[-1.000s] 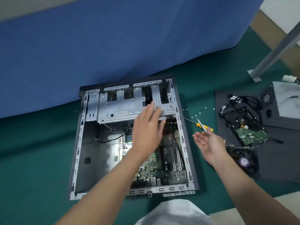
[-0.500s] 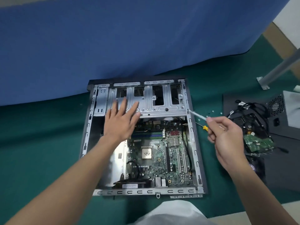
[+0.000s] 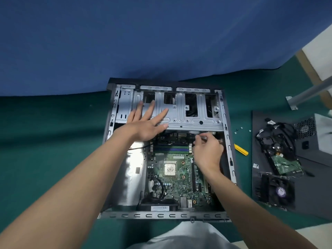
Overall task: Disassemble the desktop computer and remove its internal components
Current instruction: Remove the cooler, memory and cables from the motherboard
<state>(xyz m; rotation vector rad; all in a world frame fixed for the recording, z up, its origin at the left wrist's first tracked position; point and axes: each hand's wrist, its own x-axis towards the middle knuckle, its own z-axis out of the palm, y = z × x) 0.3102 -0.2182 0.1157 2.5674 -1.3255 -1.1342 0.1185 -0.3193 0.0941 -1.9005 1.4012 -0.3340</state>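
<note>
The open desktop case (image 3: 227,141) lies on its side on the green floor. Its green motherboard (image 3: 172,177) is exposed, with a bare CPU (image 3: 169,169) and RAM sticks (image 3: 170,149). My left hand (image 3: 147,126) lies flat, fingers straight, on the silver drive cage (image 3: 194,121) at the case's far end. My right hand (image 3: 208,153) pinches a thin silver tool (image 3: 203,138) by the motherboard's top right corner, just under the cage edge. The tool's tip is hidden.
A yellow-handled screwdriver (image 3: 241,150) and loose screws (image 3: 241,128) lie right of the case. Further right, a dark panel (image 3: 260,177) carries a hard drive (image 3: 285,164), a fan (image 3: 277,192) and a power supply (image 3: 316,135). A blue cloth wall stands behind.
My right hand picked up a thin tool outside the case and brought it in over the motherboard's top right. My left hand slid left along the drive cage and lies flat there.
</note>
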